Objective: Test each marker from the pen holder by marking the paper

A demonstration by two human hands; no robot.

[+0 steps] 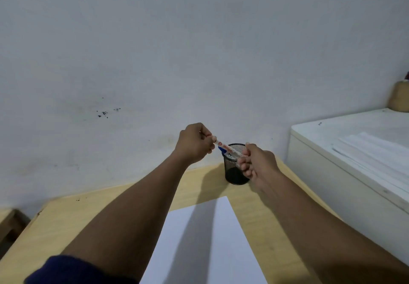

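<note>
Head view: left hand (194,143) and right hand (254,162) fingers pinch opposite ends of white red-printed marker (225,147) above black mesh pen holder (235,166), likely uncapping it.

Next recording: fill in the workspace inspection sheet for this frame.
Surface: pale wooden desk, bare at left.
Job's things: white paper sheet at the near edge; black mesh pen holder behind it, blue-capped marker inside; white marker with red print held above the holder.
Clutter: nothing seen.
Grippers: left hand and right hand each grip one end of the white marker.
Cables: nothing seen.
Surroundings: scuffed grey wall; white cabinet at right.
</note>
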